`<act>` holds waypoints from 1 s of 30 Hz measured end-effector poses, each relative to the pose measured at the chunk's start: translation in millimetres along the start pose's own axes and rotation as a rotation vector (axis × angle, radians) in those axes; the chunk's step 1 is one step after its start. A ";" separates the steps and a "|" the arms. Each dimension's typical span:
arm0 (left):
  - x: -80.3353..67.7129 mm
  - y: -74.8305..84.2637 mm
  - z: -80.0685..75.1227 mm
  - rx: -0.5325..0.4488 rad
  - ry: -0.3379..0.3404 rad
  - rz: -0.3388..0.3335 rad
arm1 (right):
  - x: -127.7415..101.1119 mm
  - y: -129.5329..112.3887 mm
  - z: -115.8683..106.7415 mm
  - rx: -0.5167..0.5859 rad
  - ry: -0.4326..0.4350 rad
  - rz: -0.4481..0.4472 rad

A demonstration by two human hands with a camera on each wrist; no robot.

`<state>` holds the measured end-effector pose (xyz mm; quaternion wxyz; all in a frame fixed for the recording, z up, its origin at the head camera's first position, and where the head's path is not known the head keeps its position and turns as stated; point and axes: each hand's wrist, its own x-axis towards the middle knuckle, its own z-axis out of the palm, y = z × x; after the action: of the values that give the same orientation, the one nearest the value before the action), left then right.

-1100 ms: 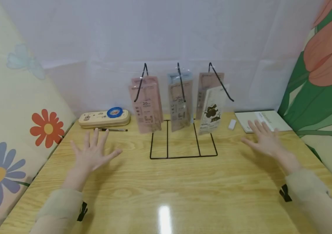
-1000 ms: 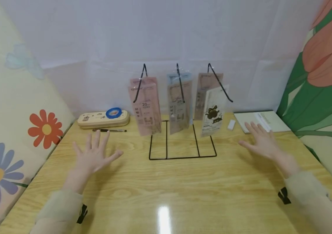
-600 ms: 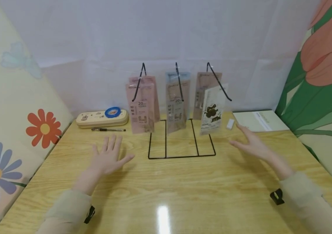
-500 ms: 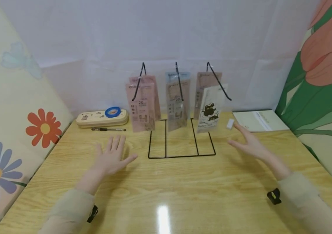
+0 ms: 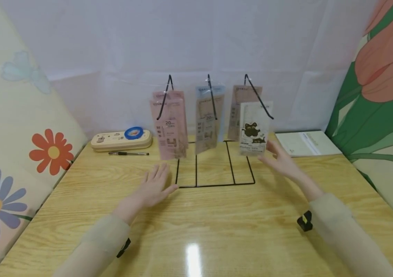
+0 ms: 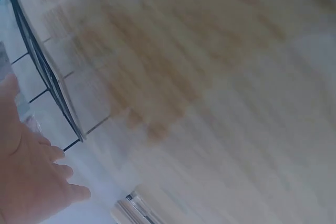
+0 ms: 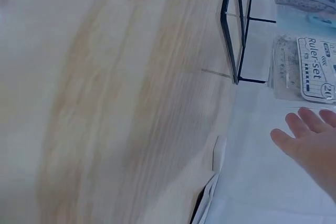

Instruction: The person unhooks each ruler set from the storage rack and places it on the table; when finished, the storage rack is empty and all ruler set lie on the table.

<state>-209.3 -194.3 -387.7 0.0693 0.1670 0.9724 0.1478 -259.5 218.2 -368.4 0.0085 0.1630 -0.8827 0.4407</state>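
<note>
A black wire rack point(image 5: 213, 184) stands mid-table with three hooks. From them hang pink packets point(image 5: 168, 123), a blue-grey packet point(image 5: 208, 115) and, on the right hook, a white packet with a black cat point(image 5: 253, 129) in front of another pink one point(image 5: 236, 109). My left hand point(image 5: 154, 184) hovers flat and open at the rack's front left corner. My right hand point(image 5: 277, 157) is open, its fingers just beside the white packet's lower right corner; whether they touch it is unclear. The right wrist view shows my right hand point(image 7: 310, 135) below a "Ruler-set" packet point(image 7: 310, 69). Blurred, my left hand point(image 6: 31, 182) appears beside the rack wire point(image 6: 47, 77).
A cream pencil case point(image 5: 113, 140) with a blue tape roll point(image 5: 134, 132) and a pen point(image 5: 128, 153) lie at the back left. A white notebook point(image 5: 303, 142) lies at the back right, a small eraser point(image 7: 218, 153) near it. Floral panels flank the wooden table point(image 5: 196, 231).
Both hands have moved inward from the table's sides to the rack. The white cat packet has swung from tilted to hanging straight, and the other packets sway slightly.
</note>
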 end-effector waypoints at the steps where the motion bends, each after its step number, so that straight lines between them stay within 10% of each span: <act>1: 1.9 0.5 1.0 -0.009 -0.006 0.007 | 2.9 -0.7 1.2 0.030 0.005 0.006; 15: 23.7 3.3 14.2 0.025 -0.067 0.032 | 19.3 -10.2 20.1 0.159 0.053 0.096; 30: 30.5 0.4 17.3 0.067 -0.087 0.048 | -22.1 -21.2 17.7 0.283 0.051 0.120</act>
<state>-234.6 -178.8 -406.6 0.1025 0.1986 0.9686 0.1092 -230.0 198.7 -366.3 -0.0186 0.0983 -0.8195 0.5643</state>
